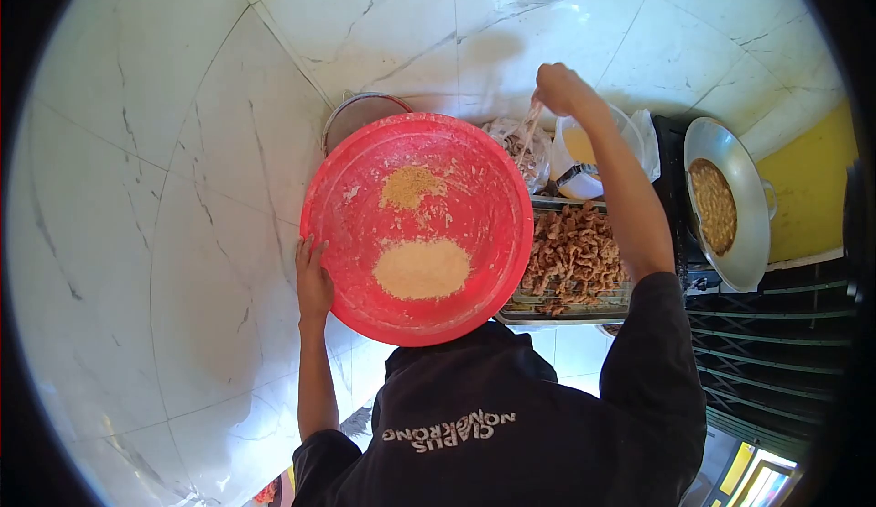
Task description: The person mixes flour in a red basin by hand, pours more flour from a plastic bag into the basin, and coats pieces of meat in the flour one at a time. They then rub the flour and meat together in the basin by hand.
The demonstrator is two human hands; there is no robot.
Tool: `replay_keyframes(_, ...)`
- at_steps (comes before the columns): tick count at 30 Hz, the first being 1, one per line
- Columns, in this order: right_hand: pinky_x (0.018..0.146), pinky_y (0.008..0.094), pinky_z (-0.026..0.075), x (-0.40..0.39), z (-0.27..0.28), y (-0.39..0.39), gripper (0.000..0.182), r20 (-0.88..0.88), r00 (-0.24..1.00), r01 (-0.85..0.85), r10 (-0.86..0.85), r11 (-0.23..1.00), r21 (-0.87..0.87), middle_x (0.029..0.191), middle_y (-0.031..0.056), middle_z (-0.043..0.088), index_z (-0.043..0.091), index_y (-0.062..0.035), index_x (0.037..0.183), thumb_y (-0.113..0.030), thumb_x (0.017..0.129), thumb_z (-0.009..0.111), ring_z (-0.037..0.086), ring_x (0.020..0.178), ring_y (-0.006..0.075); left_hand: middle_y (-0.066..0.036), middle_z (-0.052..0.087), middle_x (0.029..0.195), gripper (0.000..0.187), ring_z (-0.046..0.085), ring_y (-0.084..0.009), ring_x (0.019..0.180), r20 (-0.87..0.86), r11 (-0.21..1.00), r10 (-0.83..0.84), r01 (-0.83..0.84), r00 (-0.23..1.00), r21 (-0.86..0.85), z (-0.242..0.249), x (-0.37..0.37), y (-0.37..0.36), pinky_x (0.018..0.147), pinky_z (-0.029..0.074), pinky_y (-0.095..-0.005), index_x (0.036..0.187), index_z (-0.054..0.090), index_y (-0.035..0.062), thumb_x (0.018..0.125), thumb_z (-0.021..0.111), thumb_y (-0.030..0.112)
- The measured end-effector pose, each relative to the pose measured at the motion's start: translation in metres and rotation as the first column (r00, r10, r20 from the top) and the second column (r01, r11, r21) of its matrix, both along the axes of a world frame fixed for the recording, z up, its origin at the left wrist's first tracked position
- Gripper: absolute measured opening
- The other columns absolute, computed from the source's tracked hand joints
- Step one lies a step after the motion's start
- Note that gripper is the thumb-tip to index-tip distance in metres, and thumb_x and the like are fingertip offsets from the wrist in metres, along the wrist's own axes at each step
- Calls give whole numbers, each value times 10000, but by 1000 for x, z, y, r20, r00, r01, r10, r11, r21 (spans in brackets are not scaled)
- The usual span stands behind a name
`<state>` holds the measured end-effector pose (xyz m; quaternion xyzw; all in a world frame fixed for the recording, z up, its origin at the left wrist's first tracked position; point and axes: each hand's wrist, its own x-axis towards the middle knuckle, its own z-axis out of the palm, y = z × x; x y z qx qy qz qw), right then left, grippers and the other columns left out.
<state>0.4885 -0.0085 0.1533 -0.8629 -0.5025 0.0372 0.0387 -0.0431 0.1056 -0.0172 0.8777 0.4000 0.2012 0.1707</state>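
Note:
My left hand (313,281) grips the left rim of a large red basin (356,160). Inside the basin are a mound of pale flour (422,270) and a smaller patch of yellowish powder (411,188). Beyond the basin's right side, my raised right hand (564,90) is closed on the gathered top of a clear plastic bag (525,146), which has something pale and lumpy in it. A white tub (630,137) of yellowish liquid stands beside the bag, partly behind my right forearm.
A metal tray of browned fried pieces (575,261) lies right of the basin. Farther right, a wide metal pan (753,206) of frying food sits on a black stove (671,151). A round container (351,119) is partly behind the basin. Tiled wall (383,23) rises behind.

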Motion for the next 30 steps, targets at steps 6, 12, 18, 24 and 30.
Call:
replay_keyframes(6, 808, 482, 544, 12, 71, -18, 220, 41, 998, -57, 49, 973, 222, 935, 276, 683, 661, 32, 896, -181, 865, 708, 666, 932, 441, -198, 426, 1504, 562, 307, -399, 1456, -8, 1000, -1, 1, 1000, -17, 2, 0, 0, 1194, 298, -463, 1310, 584, 21, 796, 464, -175)
replay_keyframes(12, 625, 409, 460, 10, 140, -32, 255, 184, 975, -193, 120, 868, 457, 727, 187, 642, 710, 29, 884, -210, 944, 642, 559, 626, 296, -198, 426, 1505, 563, 305, -398, 1458, -4, 1000, -10, 10, 1000, -17, 3, 0, 0, 1195, 295, -463, 1310, 584, 19, 797, 460, -176)
replay_keyframes(18, 576, 378, 437, 8, 128, -35, 263, 104, 990, -128, 91, 882, 453, 629, 144, 588, 700, 40, 856, -202, 944, 645, 502, 568, 196, -202, 424, 1507, 551, 302, -396, 1461, 18, 999, 5, -4, 1000, -36, 4, 0, -1, 1199, 286, -458, 1312, 585, 18, 808, 459, -167)
replay_keyframes(24, 616, 419, 501, 12, 73, -20, 258, 48, 995, -102, 90, 912, 397, 719, 205, 673, 711, 27, 811, -210, 902, 667, 645, 639, 334, -203, 427, 1507, 535, 303, -392, 1461, 20, 999, 13, -13, 1000, -36, 5, 1, -2, 1200, 284, -453, 1311, 586, 14, 820, 459, -156)
replay_keyframes(30, 839, 496, 564, 27, -52, 14, 308, -44, 995, 99, -91, 972, 211, 1069, 305, 665, 650, 44, 989, -193, 820, 750, 657, 1010, 468, -202, 434, 1501, 558, 317, -391, 1456, 41, 999, 19, -18, 999, -36, 4, 2, -2, 1200, 286, -456, 1306, 590, 32, 804, 453, -170)
